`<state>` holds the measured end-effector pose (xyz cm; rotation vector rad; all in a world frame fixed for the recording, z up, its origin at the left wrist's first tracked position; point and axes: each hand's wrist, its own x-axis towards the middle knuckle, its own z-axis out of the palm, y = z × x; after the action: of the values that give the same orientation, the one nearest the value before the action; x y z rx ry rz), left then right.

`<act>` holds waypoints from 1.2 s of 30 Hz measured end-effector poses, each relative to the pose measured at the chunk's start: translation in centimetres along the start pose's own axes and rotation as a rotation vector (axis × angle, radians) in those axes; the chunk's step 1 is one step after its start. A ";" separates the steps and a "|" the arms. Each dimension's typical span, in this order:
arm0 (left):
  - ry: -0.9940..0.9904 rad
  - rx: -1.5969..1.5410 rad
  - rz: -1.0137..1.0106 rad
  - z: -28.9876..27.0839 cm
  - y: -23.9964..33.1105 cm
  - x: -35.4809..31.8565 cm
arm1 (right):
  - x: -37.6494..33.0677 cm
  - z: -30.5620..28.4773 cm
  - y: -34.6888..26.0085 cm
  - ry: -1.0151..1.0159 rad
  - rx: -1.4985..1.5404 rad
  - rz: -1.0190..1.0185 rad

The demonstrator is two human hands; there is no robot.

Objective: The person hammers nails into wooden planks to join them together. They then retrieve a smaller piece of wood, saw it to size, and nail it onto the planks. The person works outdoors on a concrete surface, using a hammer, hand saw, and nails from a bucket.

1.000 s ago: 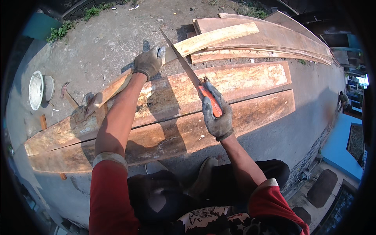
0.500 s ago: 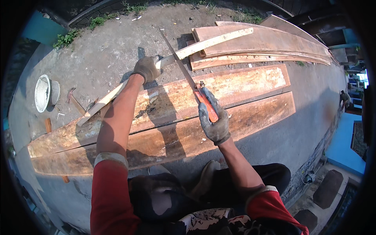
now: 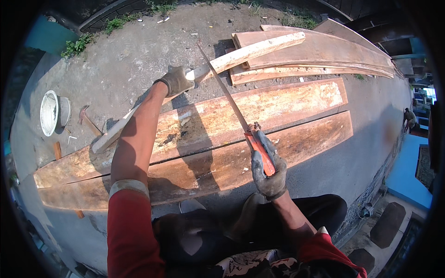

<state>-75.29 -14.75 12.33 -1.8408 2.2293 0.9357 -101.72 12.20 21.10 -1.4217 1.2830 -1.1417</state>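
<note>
Head view: a handsaw (image 3: pixel 232 99) is gripped by its orange handle in the gloved right hand (image 3: pixel 269 173), lower centre of the frame, with the blade running up and left to a pale wooden batten (image 3: pixel 208 69). The gloved left hand (image 3: pixel 176 81) is clamped on that batten just left of the blade. The batten is laid aslant from left of centre to upper right, resting across a broad reddish plank (image 3: pixel 208 125). Blade and batten meet just right of the left hand; depth of cut cannot be told, and the batten is judged to be in one piece, so sawing is taken as begun but unfinished.

A second broad plank (image 3: pixel 222 167) is laid alongside, nearer the body. More boards (image 3: pixel 324 55) are stacked at upper right. The work is set on rough concrete ground (image 3: pixel 120 60), outdoors in sun. A hammer (image 3: pixel 85 118) and a white bucket (image 3: pixel 48 112) are noted at the left, weeds (image 3: pixel 76 45) at upper left.
</note>
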 end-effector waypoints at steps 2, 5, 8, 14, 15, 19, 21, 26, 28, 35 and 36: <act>-0.089 -0.020 0.063 0.8 -0.5 0.0 | 0.6 -0.4 -2.0 -0.017 -0.125 -0.008; -0.128 -0.102 0.069 1.1 2.2 0.3 | 7.9 0.0 -2.3 0.069 -0.241 0.089; -0.086 -0.043 0.086 0.8 1.9 0.9 | 9.5 1.1 0.2 0.073 -0.264 0.036; -0.079 -0.045 0.006 1.2 0.1 -0.7 | 0.9 -0.3 -0.4 0.010 -0.173 -0.057; -0.044 -0.070 0.062 1.3 0.9 0.8 | 4.1 0.0 1.6 0.098 -0.248 -0.054; 0.129 -0.001 -0.022 1.9 -1.5 2.8 | 11.4 1.8 2.9 0.111 -0.124 0.007; 0.396 0.039 0.010 4.1 -1.6 1.2 | 11.5 1.6 2.9 0.092 -0.129 -0.005; 0.286 0.131 -0.017 3.3 -1.2 -0.3 | 8.8 2.2 2.8 0.085 -0.170 -0.133; 0.137 0.071 -0.004 3.4 -2.4 2.0 | 8.2 2.9 5.3 0.101 -0.164 -0.168; -0.069 -0.062 -0.104 2.1 -4.0 0.9 | 2.0 -0.6 4.8 -0.019 0.033 0.004; -0.031 -0.088 -0.100 3.0 -5.4 0.1 | 2.4 -0.5 3.8 -0.076 -0.036 -0.056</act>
<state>-71.21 -13.78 7.76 -1.9404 2.0890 1.0525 -102.77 9.50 17.62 -1.5216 1.2227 -1.0953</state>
